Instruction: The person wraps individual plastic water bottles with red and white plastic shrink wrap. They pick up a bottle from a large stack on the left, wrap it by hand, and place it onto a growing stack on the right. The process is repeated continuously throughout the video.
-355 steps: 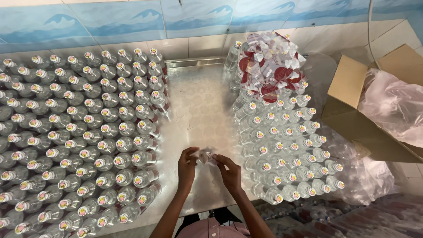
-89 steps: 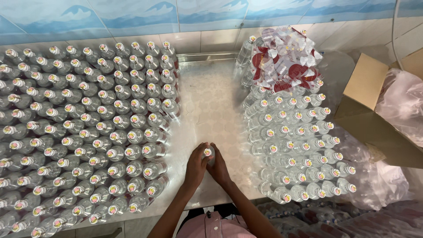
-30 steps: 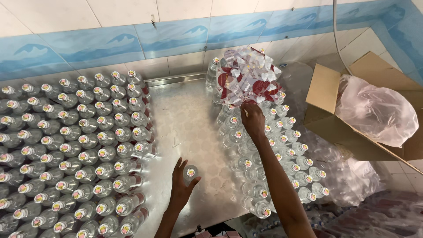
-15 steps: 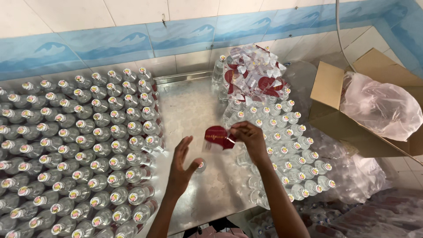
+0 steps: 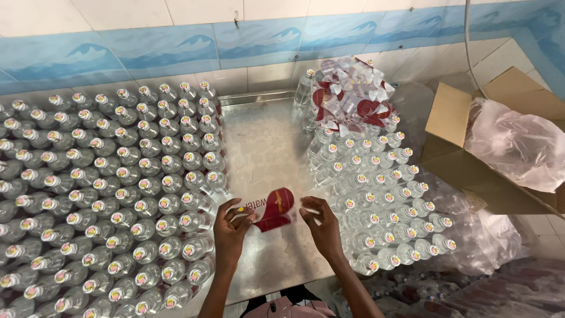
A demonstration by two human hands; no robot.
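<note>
Hundreds of bottles: capped clear plastic bottles [image 5: 106, 194] fill the steel table [image 5: 259, 135] on your left in tight rows; none shows a red wrap from this angle.
Right block: a smaller group of bottles [image 5: 382, 200] stands on your right, just as bare as far as the view tells.
Label supply: a heap of red-and-clear label sleeves [image 5: 353, 97] rests on top of the far right bottles, still piled high.
Progress: by the look of it, you have far more left than done.
Label in hand: one red-and-clear sleeve [image 5: 273, 209] hangs over the bare strip between the two blocks.
Left hand [image 5: 232, 229]: your fingertips pinch its left edge.
Right hand [image 5: 322, 227]: your fingers are loosely curled at its right edge; whether they grip it, you cannot tell.
</note>
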